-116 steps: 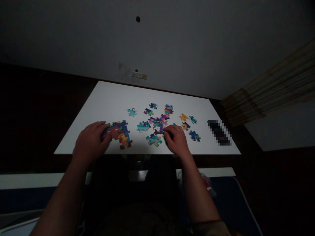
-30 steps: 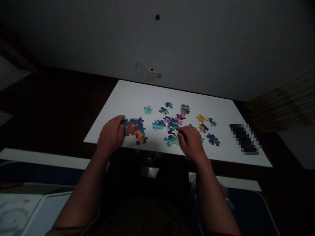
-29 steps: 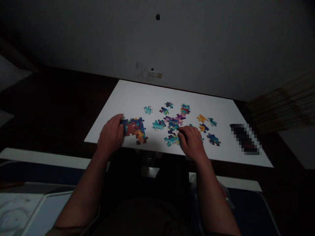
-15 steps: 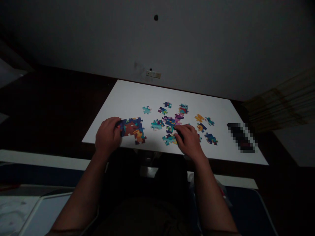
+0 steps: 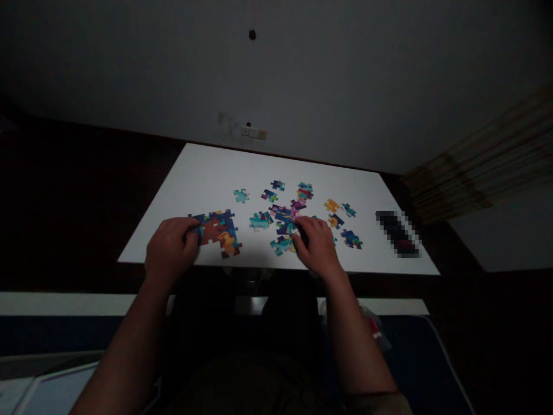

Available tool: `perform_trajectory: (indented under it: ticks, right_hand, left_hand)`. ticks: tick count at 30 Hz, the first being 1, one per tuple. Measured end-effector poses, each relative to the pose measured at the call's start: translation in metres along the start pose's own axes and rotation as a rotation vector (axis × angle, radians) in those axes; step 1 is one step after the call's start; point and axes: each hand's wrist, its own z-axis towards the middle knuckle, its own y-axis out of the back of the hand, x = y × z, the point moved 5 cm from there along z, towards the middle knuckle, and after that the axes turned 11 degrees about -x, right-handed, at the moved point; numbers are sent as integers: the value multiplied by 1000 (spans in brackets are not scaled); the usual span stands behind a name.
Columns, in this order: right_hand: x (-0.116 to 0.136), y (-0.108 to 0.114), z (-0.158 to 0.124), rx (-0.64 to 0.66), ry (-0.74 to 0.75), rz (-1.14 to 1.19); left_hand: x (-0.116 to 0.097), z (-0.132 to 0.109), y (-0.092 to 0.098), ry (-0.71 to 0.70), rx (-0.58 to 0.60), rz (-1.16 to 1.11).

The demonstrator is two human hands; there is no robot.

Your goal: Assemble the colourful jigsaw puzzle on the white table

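Holding unchanged: left hand [image 5: 169, 251] pinches colourful joined cardboard puzzle block [image 5: 218, 230]. Right hand [image 5: 317, 245] stays among loose pieces [image 5: 261, 220]; grip unreadable.

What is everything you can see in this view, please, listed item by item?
table: one, white, centre.
joined puzzle section: one, blue, red and orange, table's near left.
loose puzzle pieces: over ten, teal, purple, orange and blue, scattered mid-table.
blurred dark object: one, black, table's right side.
wall socket: one, pale, on the wall behind the table.
striped hanging: one, tan, far right.
left hand: one, fingertips at the joined section's left edge.
right hand: one, over loose pieces near the front edge.
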Motion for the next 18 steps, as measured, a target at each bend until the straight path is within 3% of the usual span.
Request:
perform_trajectory:
  ticks: [11,18]
  right_hand:
    - [-4,0,0,9,-7,26]
    - [-12,5,-2,-105,-152,108]
  left_hand:
    - [-1,1,1,-9,-7,-1]
    - [-2,1,1,-5,9,27]
